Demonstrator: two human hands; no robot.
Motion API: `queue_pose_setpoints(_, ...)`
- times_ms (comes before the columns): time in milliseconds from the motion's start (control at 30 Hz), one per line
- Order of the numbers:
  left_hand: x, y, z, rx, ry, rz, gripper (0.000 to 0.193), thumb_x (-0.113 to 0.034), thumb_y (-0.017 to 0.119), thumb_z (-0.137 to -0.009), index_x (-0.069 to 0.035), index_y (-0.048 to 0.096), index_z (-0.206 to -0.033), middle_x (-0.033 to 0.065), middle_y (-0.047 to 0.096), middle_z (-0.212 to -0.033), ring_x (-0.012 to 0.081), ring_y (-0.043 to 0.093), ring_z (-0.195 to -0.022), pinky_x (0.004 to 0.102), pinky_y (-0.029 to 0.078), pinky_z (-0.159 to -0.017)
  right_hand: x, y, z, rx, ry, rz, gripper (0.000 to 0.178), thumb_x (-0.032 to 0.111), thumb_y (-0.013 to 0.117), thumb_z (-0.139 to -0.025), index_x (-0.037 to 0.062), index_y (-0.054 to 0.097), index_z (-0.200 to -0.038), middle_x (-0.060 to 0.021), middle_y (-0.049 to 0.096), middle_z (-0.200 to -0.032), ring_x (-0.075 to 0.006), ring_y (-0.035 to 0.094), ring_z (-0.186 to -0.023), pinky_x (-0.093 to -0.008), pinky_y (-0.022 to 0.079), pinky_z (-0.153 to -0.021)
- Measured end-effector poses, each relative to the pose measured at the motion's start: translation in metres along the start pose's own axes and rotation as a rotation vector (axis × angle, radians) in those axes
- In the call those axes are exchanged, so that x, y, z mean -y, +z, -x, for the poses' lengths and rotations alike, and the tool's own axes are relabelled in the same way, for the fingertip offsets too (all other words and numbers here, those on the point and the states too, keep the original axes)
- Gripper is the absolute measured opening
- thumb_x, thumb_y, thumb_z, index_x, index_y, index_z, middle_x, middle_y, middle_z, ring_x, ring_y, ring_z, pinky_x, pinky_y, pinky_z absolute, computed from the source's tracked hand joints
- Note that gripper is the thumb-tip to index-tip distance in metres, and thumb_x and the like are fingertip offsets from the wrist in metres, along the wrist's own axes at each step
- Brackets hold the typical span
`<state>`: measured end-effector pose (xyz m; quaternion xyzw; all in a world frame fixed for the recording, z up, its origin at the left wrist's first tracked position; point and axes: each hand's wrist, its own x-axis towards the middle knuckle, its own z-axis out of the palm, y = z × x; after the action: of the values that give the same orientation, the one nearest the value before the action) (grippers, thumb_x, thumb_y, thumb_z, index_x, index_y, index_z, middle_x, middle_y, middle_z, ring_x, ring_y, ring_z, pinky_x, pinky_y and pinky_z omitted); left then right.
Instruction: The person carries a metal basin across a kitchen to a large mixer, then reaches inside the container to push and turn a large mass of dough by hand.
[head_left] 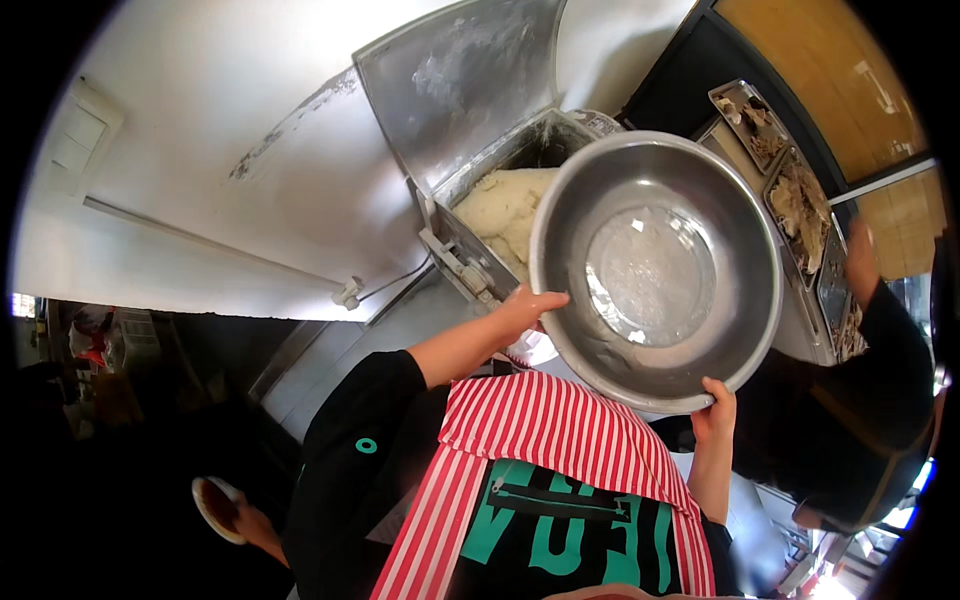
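A large round stainless steel basin is held in front of me, tilted so that its inside shows, with some clear liquid at the bottom. My left hand grips its rim at the lower left, thumb over the edge. At the lower right, my right hand is closed on the rim too. Behind the basin's left side stands a metal dough mixer holding a pale mass of dough. The mixer's lid is raised. The basin hides part of the mixer's opening.
Several metal trays of food line a counter on the right. Another person in dark clothing stands there, a hand by the trays. A white wall with a switch panel and a plugged-in cord is on the left.
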<state>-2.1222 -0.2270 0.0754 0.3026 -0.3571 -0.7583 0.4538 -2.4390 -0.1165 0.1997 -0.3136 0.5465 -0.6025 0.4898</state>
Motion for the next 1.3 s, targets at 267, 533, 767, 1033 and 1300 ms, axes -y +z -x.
queue_pose_setpoints(267, -0.009, 0.023, -0.02, 0.212, -0.091, 0.103, 0.067, -0.046, 0.049, -0.088, -0.014, 0.02, -0.139, 0.0093, 0.045, -0.127, 0.0232, 0.054, -0.105, 0.0414, 0.048, -0.081, 0.01, -0.031, 0.025, -0.244, 0.036, -0.108, 0.037, -0.002, 0.051, -0.071, -0.0053, 0.05, -0.108, -0.0127, 0.058, -0.099, -0.0265, 0.058, -0.092, -0.0398, 0.047, -0.083)
queue_pose_setpoints(533, -0.006, -0.078, -0.068, -0.224, 0.283, -0.493, 0.057, -0.024, 0.067, -0.077, -0.008, 0.044, -0.126, 0.0096, 0.055, -0.104, 0.0207, 0.053, -0.097, 0.0327, 0.045, -0.081, 0.033, 0.0, 0.047, -0.402, -0.013, -0.202, 0.04, -0.002, 0.052, -0.07, -0.0045, 0.049, -0.11, -0.0134, 0.056, -0.103, -0.0271, 0.056, -0.096, -0.0395, 0.046, -0.085)
queue_pose_setpoints(767, -0.049, -0.116, -0.12, -0.276, 0.304, -1.094, 0.074, -0.025, 0.066, -0.07, -0.013, 0.033, -0.135, 0.0222, 0.036, -0.134, 0.0356, 0.034, -0.125, 0.0361, 0.03, -0.103, 0.045, 0.015, 0.048, -0.472, -0.038, -0.235, 0.047, -0.002, 0.053, -0.069, -0.0066, 0.046, -0.116, -0.0154, 0.056, -0.107, -0.0288, 0.055, -0.099, -0.0408, 0.046, -0.087)
queue_pose_setpoints(1033, -0.068, -0.063, -0.184, -0.252, -0.14, -1.568, 0.083, -0.029, 0.072, -0.068, -0.028, 0.027, -0.138, 0.0158, 0.007, -0.147, 0.0389, 0.01, -0.134, 0.0606, 0.026, -0.098, 0.054, 0.043, 0.051, -0.67, 0.023, -0.272, 0.029, -0.002, 0.053, -0.07, -0.0075, 0.055, -0.098, -0.0148, 0.059, -0.095, -0.0276, 0.059, -0.088, -0.0392, 0.049, -0.081)
queue_pose_setpoints(1300, -0.028, -0.11, -0.247, -0.269, -0.149, -1.828, 0.053, -0.02, 0.067, -0.075, -0.026, 0.045, -0.123, 0.0108, 0.032, -0.134, 0.0323, 0.029, -0.124, 0.0531, 0.038, -0.088, 0.047, 0.044, 0.06, -0.82, -0.004, -0.241, 0.015, -0.003, 0.052, -0.071, -0.0077, 0.058, -0.083, -0.014, 0.059, -0.088, -0.0258, 0.059, -0.082, -0.0371, 0.049, -0.076)
